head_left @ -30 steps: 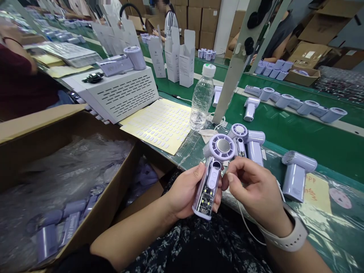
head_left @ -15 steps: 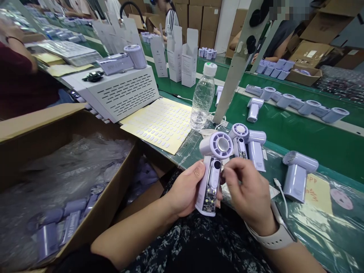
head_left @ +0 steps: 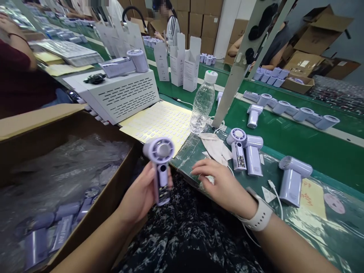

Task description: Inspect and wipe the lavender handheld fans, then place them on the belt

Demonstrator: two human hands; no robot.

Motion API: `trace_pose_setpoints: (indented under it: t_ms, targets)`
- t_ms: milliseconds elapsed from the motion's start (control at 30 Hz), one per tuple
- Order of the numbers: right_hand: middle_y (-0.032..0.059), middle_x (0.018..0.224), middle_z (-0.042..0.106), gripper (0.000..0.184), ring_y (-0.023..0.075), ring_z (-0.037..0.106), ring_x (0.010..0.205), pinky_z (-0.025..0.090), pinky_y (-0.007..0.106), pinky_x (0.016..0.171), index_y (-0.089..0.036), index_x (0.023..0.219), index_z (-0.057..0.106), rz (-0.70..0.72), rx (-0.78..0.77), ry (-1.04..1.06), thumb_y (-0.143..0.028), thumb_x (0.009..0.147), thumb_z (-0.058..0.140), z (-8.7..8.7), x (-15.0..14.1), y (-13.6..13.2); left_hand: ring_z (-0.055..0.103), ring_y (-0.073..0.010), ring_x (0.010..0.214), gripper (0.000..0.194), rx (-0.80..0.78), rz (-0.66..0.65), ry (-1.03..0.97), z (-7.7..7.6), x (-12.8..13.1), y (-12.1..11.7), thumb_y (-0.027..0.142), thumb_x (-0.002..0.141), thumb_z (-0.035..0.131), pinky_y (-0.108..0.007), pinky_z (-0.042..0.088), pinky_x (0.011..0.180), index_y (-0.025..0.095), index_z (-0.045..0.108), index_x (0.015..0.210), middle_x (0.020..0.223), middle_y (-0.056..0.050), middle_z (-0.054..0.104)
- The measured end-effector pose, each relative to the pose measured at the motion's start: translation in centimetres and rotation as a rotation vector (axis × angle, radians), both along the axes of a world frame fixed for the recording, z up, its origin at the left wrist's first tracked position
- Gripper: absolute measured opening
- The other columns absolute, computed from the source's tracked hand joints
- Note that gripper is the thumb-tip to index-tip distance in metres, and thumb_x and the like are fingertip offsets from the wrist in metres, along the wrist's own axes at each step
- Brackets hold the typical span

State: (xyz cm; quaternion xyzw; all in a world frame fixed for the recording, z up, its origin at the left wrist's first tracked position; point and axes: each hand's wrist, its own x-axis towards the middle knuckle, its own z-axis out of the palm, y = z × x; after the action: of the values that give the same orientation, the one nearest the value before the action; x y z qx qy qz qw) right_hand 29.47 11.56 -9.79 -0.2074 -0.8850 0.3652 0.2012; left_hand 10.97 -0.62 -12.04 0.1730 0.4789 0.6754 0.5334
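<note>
My left hand (head_left: 142, 189) is closed around a lilac handheld fan (head_left: 162, 178), held upright above my lap with its front and a dark strip of inner parts facing me. My right hand (head_left: 220, 182) holds nothing; its fingers are bent but apart, over the bench edge beside a crumpled white cloth-like piece (head_left: 214, 146). Just beyond it, a second fan (head_left: 238, 149) with its inside exposed lies against a closed lilac fan (head_left: 254, 155). Farther right lies another fan (head_left: 295, 182), near a white cable plug (head_left: 271, 184).
An open carton (head_left: 113, 178) with plastic bags and fans stands at left. A yellow sticker sheet (head_left: 162, 121), water bottle (head_left: 203, 104) and white metal box (head_left: 127, 94) occupy the bench. A slanted metal post (head_left: 236, 83) rises before the green conveyor (head_left: 284, 129), which carries several fans.
My left hand has moved left with the fan, toward the carton. My right hand has come away from the fan and sunk slightly left, its fingers now spread.
</note>
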Motion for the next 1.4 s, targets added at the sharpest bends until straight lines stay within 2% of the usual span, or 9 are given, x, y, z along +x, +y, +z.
trace_pose_setpoints:
  t_ms: [67, 167, 267, 400, 567, 667, 933, 1167, 1400]
  targets:
    - [0.0064, 0.133, 0.066, 0.022, 0.0228, 0.064, 0.119, 0.052, 0.035, 0.104, -0.020, 0.082, 0.075, 0.147, 0.103, -0.087, 0.002, 0.082, 0.071, 0.2, -1.5, 0.3, 0.059, -0.0136, 0.062, 0.042, -0.077, 0.077, 0.044, -0.5, -1.1, -2.6, 0.046, 0.078, 0.080, -0.024, 0.053, 0.058, 0.019, 0.066, 0.107, 0.078, -0.001, 0.063]
    - [0.0122, 0.109, 0.071, 0.019, 0.0292, 0.064, 0.108, 0.050, 0.045, 0.102, -0.018, 0.071, 0.067, -0.089, 0.283, -0.172, -0.013, 0.088, 0.075, 0.0, -3.2, 2.7, 0.057, -0.0130, 0.060, 0.039, -0.118, 0.105, 0.045, -1.2, -1.5, -4.7, 0.042, 0.081, 0.076, -0.024, 0.051, 0.054, 0.019, 0.065, 0.111, 0.077, 0.000, 0.061]
    - [0.0191, 0.101, 0.065, 0.010, 0.0366, 0.061, 0.102, 0.049, 0.057, 0.092, -0.013, 0.089, 0.067, -0.386, 0.308, -0.205, -0.006, 0.091, 0.060, -1.1, -4.0, 7.0, 0.059, -0.0155, 0.062, 0.039, -0.064, 0.078, -0.020, -1.1, -0.6, -3.7, 0.042, 0.082, 0.074, -0.027, 0.052, 0.056, 0.016, 0.064, 0.109, 0.080, -0.002, 0.063]
    - [0.0137, 0.087, 0.065, 0.016, 0.0337, 0.064, 0.088, 0.052, 0.049, 0.080, -0.017, 0.076, 0.064, -0.406, 0.240, -0.239, -0.004, 0.084, 0.060, -1.9, -3.9, 10.1, 0.063, -0.0168, 0.064, 0.032, 0.067, 0.012, -0.112, -0.2, 0.9, -0.2, 0.040, 0.085, 0.071, -0.030, 0.056, 0.060, 0.017, 0.059, 0.104, 0.082, -0.003, 0.066]
    - [0.0048, 0.077, 0.068, 0.015, 0.0222, 0.067, 0.069, 0.054, 0.032, 0.061, -0.019, 0.086, 0.068, -0.324, 0.051, -0.089, -0.024, 0.096, 0.057, 1.4, -1.8, 5.5, 0.065, -0.0172, 0.061, 0.041, 0.225, -0.181, -0.177, -0.2, 2.4, 2.7, 0.055, 0.090, 0.066, -0.029, 0.056, 0.060, 0.020, 0.051, 0.107, 0.075, -0.002, 0.068]
    - [0.0028, 0.078, 0.067, 0.015, 0.0186, 0.065, 0.061, 0.054, 0.028, 0.051, -0.021, 0.089, 0.068, -0.267, -0.378, 0.233, -0.036, 0.092, 0.069, 2.9, -1.1, 1.0, 0.065, -0.0155, 0.067, 0.045, 0.267, -0.188, -0.192, -0.8, 3.5, 3.6, 0.057, 0.091, 0.065, -0.026, 0.055, 0.062, 0.022, 0.053, 0.116, 0.083, -0.002, 0.068]
    - [-0.0043, 0.070, 0.057, 0.038, 0.0137, 0.057, 0.053, 0.056, 0.025, 0.047, -0.023, 0.081, 0.053, -0.232, -0.942, 0.282, -0.035, 0.076, 0.089, 1.5, -1.3, -1.7, 0.053, -0.0108, 0.058, 0.051, 0.241, -0.219, -0.130, -0.8, 5.2, 3.8, 0.059, 0.093, 0.061, -0.023, 0.050, 0.053, 0.022, 0.058, 0.127, 0.081, 0.001, 0.059]
    - [-0.0027, 0.073, 0.057, 0.035, 0.0134, 0.055, 0.056, 0.050, 0.022, 0.046, -0.023, 0.083, 0.055, -0.279, -0.837, 0.311, -0.041, 0.079, 0.084, 1.5, -1.5, -1.8, 0.057, -0.0122, 0.082, 0.041, 0.287, -0.123, -0.016, -1.1, 5.1, 3.6, 0.052, 0.097, 0.058, -0.023, 0.050, 0.081, 0.022, 0.061, 0.124, 0.099, -0.002, 0.064]
    - [-0.0022, 0.075, 0.059, 0.038, 0.0140, 0.057, 0.059, 0.052, 0.024, 0.050, -0.022, 0.082, 0.055, -0.293, -0.896, 0.296, -0.041, 0.074, 0.087, 1.2, -2.1, -1.8, 0.062, -0.0141, 0.076, 0.042, 0.265, -0.104, -0.104, -1.3, 4.4, 3.6, 0.052, 0.094, 0.063, -0.025, 0.053, 0.073, 0.018, 0.062, 0.119, 0.092, -0.003, 0.067]
